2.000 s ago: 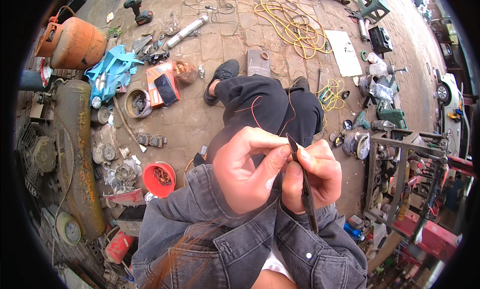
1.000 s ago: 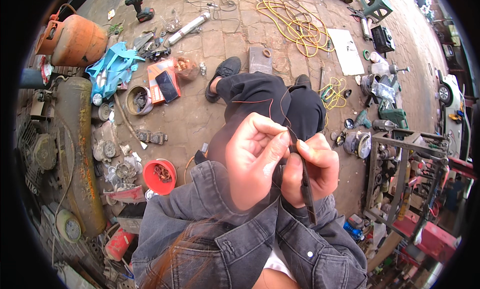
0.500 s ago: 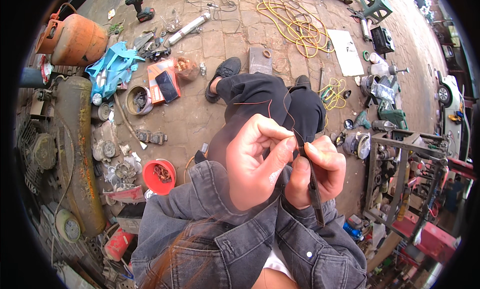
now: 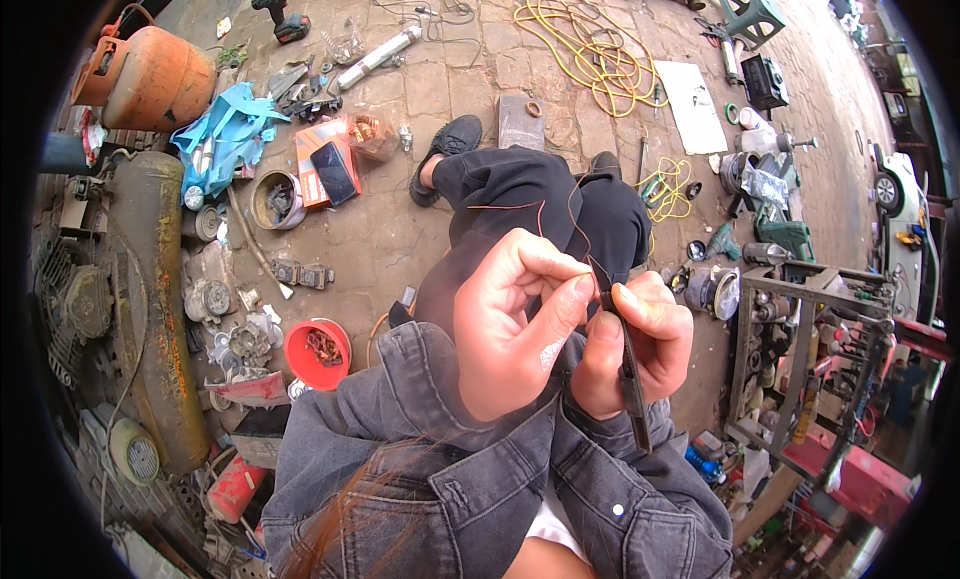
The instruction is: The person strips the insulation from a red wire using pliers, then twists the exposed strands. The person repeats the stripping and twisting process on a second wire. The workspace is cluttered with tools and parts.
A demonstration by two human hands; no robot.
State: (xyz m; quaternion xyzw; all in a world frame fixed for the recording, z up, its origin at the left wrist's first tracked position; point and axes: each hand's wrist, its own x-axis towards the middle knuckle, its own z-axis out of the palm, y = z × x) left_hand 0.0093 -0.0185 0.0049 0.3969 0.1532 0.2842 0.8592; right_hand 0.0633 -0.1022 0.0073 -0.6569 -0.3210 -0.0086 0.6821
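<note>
My left hand [image 4: 510, 329] is closed, thumb and forefinger pinching a thin reddish wire [image 4: 541, 219]. One end of the wire stretches sideways above my dark trousers. My right hand [image 4: 648, 344] grips a narrow, dark, flat strip-like tool [image 4: 634, 409] between thumb and curled fingers; its lower end sticks out below the palm. Its exact kind is unclear. A second thin dark wire [image 4: 574, 214] curves down to the tool's upper end, where the fingertips of both hands nearly meet. Fingers partly hide the contact there.
On the brick floor stand a red bucket [image 4: 338, 374] with copper-coloured scraps and an orange gas cylinder [image 4: 165, 84]. A phone [image 4: 335, 174] lies on an orange box. Yellow cable [image 4: 600, 89] is coiled ahead. A metal frame [image 4: 800, 329] stands at right.
Both hands keep nearly the same place and grip. The right hand and the strip shift very slightly.
</note>
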